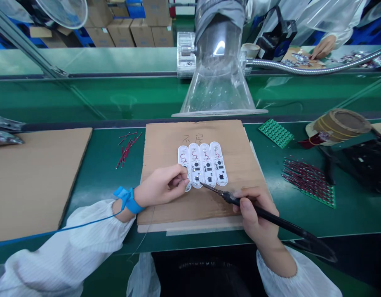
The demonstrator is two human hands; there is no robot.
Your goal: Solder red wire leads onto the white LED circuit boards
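Several white oblong circuit boards (209, 163) with red wires lie side by side on a cardboard sheet (168, 144). My left hand (162, 185) is closed in a pinch at the lower end of the leftmost board; what its fingers hold is too thin to make out. A blue wrist strap (127, 199) with a blue cord circles that wrist. My right hand (255, 214) grips a black soldering iron (271, 218), and its tip touches the lower end of the second board.
A clear fume hood (218, 82) stands behind the cardboard. Loose red wires (127, 146) lie to the left, a green panel (275, 133) and a wired panel (308, 177) to the right, beside a tape roll (342, 123). Another person's hand (323, 47) works at the far bench.
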